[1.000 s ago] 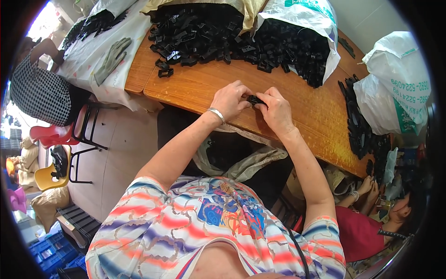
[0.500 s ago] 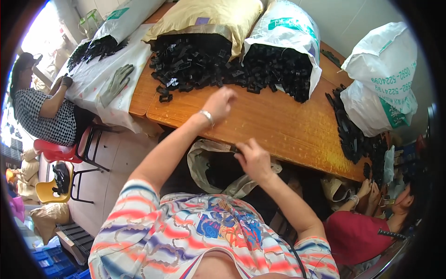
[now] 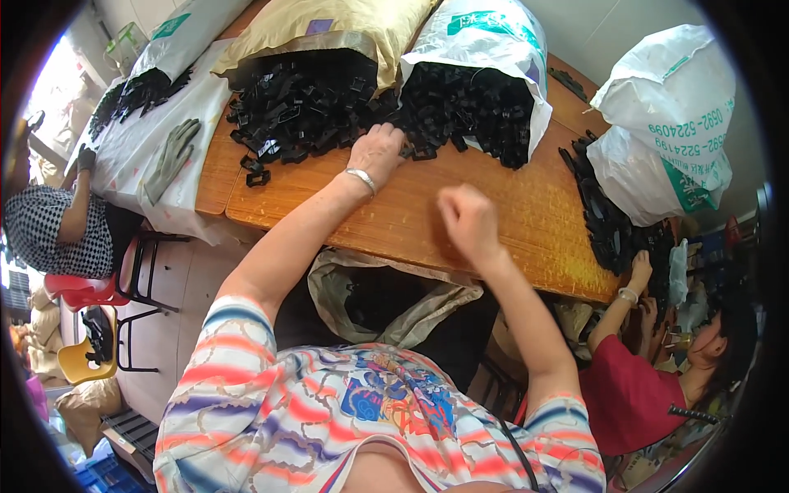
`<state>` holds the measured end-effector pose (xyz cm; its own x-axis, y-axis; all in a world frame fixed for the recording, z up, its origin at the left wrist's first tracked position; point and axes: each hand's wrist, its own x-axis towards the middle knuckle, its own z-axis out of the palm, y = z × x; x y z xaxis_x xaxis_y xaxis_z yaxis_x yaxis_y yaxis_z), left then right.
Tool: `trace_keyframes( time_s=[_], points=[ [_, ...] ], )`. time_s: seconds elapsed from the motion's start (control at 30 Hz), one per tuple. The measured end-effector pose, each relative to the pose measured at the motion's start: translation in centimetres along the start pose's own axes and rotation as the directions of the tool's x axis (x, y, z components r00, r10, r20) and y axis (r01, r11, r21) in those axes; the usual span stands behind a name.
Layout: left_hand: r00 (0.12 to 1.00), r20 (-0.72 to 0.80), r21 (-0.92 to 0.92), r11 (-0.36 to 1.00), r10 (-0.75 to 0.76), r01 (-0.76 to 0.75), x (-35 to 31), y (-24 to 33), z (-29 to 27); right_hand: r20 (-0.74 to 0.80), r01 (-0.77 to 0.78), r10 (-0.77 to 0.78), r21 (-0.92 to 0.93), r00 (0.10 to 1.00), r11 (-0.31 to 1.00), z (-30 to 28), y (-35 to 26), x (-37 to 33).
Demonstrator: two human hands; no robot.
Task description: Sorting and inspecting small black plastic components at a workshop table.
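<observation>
My left hand (image 3: pixel 380 156) is at the front edge of a heap of small black plastic parts (image 3: pixel 296 103). Its fingers are bent down and pressed together on a black plastic part beside the fingertips. Over the bare wood of the table, my right hand (image 3: pixel 472 223) is raised, slightly blurred, with its fingers curled in. Whatever it may hold is hidden. Below the table edge, in front of my body, a pale sack (image 3: pixel 329 296) hangs open with dark contents.
A yellow sack (image 3: pixel 329 20) and a white sack (image 3: pixel 485 37) spill parts onto the wooden table (image 3: pixel 542 234). A bulging white bag (image 3: pixel 657 123) stands at right, by long black pieces. A grey glove (image 3: pixel 173 160) lies at left. One person (image 3: pixel 62 230) sits left, another (image 3: pixel 637 386) right.
My left hand has moved forward to the parts heap. My right hand has lifted from the sack's rim and moved right, over the table. The whole view has shifted slightly.
</observation>
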<state>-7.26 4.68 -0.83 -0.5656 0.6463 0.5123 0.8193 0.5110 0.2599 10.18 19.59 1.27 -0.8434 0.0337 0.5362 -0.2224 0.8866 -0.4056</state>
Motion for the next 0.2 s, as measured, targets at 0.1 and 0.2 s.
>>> trace_keyframes(
  time_s=[0.1, 0.2],
  points=[
    [1.0, 0.029, -0.091, 0.996, 0.009, -0.006, -1.3, 0.7, -0.9, -0.084, -0.154, 0.142, -0.148, 0.986, 0.977, 1.1, 5.6, 4.2],
    [0.987, 0.138, -0.152, 0.983, -0.079, 0.1, -2.3, 1.7, -2.3, -0.015, -0.369, 0.382, -0.3, 0.924, 0.88, 2.4, 7.5, 7.6]
  ],
)
